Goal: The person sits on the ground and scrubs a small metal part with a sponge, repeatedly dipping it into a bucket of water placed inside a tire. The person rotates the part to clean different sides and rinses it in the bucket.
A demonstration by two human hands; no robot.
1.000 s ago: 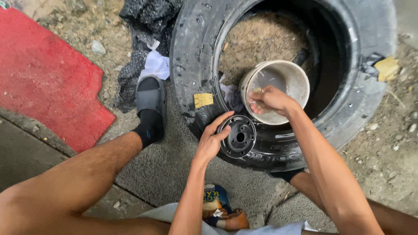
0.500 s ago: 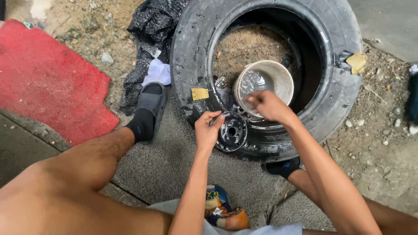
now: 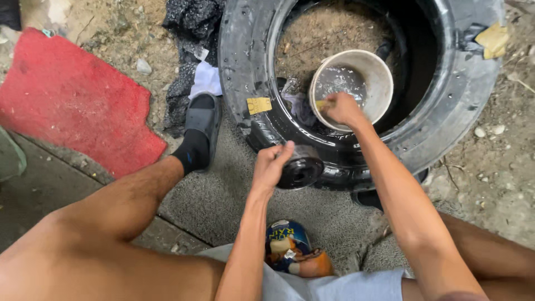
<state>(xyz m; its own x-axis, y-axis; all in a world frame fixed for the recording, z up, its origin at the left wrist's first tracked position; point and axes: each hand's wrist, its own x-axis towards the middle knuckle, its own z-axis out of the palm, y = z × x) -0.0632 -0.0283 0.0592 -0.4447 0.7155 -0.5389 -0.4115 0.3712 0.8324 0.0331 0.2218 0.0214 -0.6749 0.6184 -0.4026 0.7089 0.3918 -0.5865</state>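
Left hand (image 3: 271,165) has its fingers wrapped round a small glossy black round part (image 3: 301,170) sitting on the wet rubber tyre (image 3: 245,67) sidewall. Right hand (image 3: 341,108) is curled at the rim of a smooth off-white bucket (image 3: 379,72) inside the tyre; whatever it's pinching is too small to make out.

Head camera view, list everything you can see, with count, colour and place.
tyre: one, black, lying flat, top centre
bucket: one, off-white, inside the tyre
round black part: one, against the tyre's near edge
yellow tags: two, on the tyre, left and upper right
red mat: one, left
black cloth: one, above the foot
white cloth: one, beside the tyre
printed packet: one, blue and orange, bottom centre
foot in black sock and sandal: one, left of the tyre
left hand: on the round black part
right hand: at the bucket's rim
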